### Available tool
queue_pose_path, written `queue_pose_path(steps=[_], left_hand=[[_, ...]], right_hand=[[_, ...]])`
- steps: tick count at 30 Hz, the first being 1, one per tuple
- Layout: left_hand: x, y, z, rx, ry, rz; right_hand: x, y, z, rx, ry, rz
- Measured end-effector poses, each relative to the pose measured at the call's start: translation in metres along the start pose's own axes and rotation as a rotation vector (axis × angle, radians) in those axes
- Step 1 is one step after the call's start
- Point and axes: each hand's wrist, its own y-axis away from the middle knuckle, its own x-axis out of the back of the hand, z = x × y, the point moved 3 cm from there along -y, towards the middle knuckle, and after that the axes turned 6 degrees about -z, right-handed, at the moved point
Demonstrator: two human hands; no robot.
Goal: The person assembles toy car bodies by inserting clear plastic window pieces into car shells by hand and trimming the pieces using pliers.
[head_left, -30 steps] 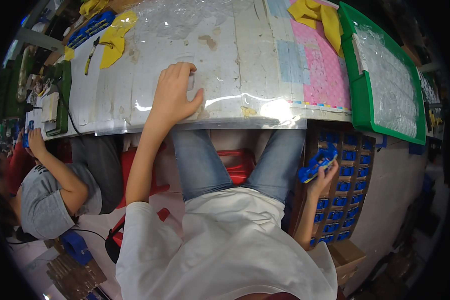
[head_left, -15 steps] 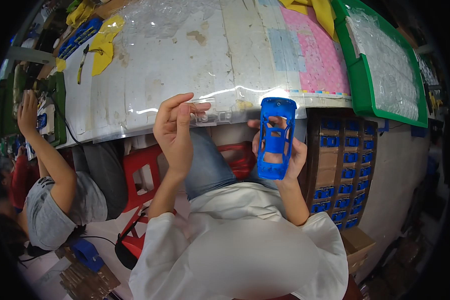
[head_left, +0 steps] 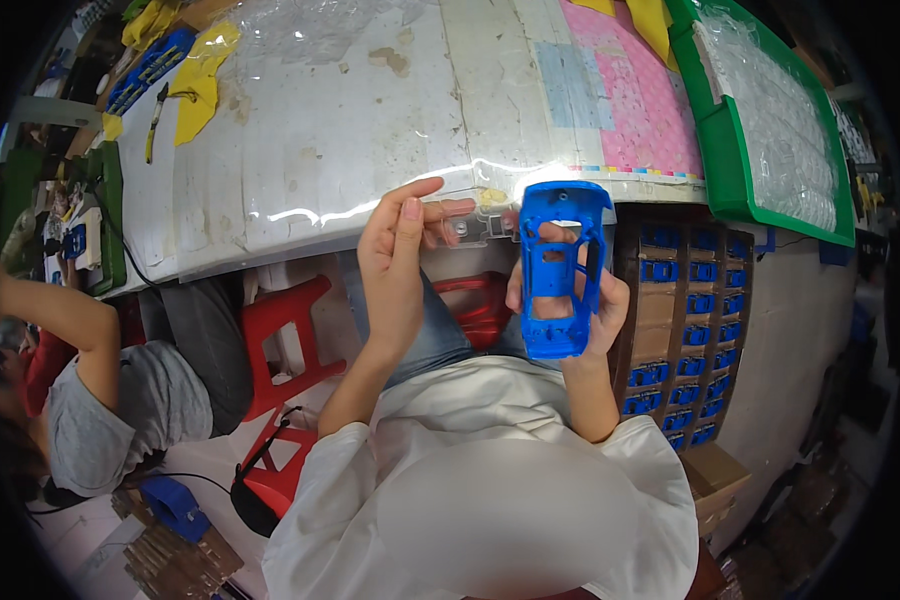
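My right hand (head_left: 608, 312) grips a blue toy car body shell (head_left: 552, 280) from behind and along its right side. The shell is held upright with its hollow inside facing me, and fingers show through its window openings. Between the fingertips of my left hand (head_left: 395, 265) is a clear, see-through moulded plastic piece (head_left: 482, 228). It reaches right toward the shell, close to its left edge; whether they touch I cannot tell.
Beyond my hands is a worn white table (head_left: 350, 120) under clear sheeting. A green tray (head_left: 735, 165) of clear plastic parts stands at right. Below it is a compartmented brown box (head_left: 655, 325) of blue shells. Red stools (head_left: 290, 345) and a co-worker (head_left: 150, 400) are at left.
My left hand has moved right with the clear piece, closing in on the shell. The shell has turned slightly in my right hand. The co-worker's arm has swung lower.
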Motion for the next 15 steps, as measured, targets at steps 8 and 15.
queue_pose_path(steps=[8, 15], left_hand=[[-0.006, 0.011, 0.005, -0.023, 0.263, -0.201], [0.006, 0.026, 0.012, -0.656, -0.454, 0.075]], right_hand=[[0.002, 0.001, 0.002, 0.042, 0.046, 0.106], [0.010, 0.002, -0.008, 0.093, 0.131, 0.149]])
